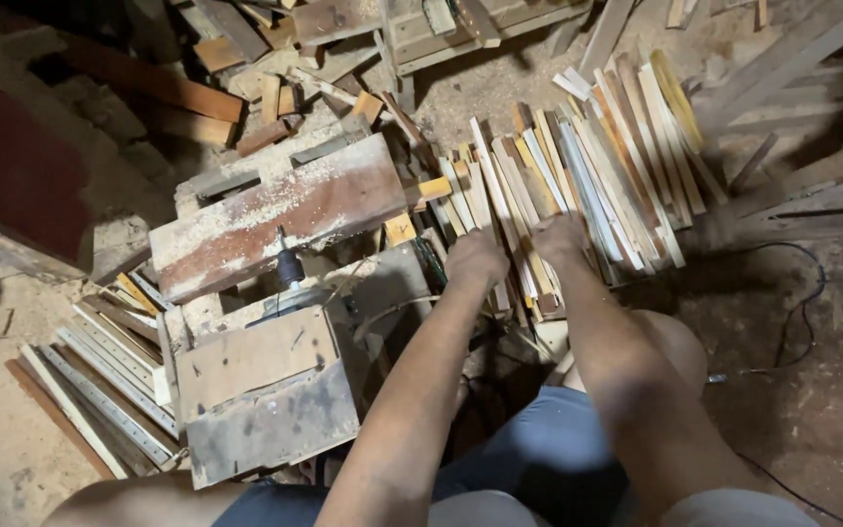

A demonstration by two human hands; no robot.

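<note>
Both my arms reach forward over my knees to a heap of thin wooden strips [587,166] lying fanned out on the dusty floor. My left hand [476,260] is curled into a fist at the near left edge of the heap, fingers closed around the ends of some strips. My right hand [556,237] rests on the strips beside it, fingers bent down into the pile and gripping. The fingertips of both hands are hidden among the wood.
A small machine with a vertical spindle [288,263] and a sawdust-covered board fence [280,215] stands to the left. Cut strips [100,381] lie stacked at its left. Scrap blocks [265,88] and planks fill the back. A black cable [802,293] runs at the right.
</note>
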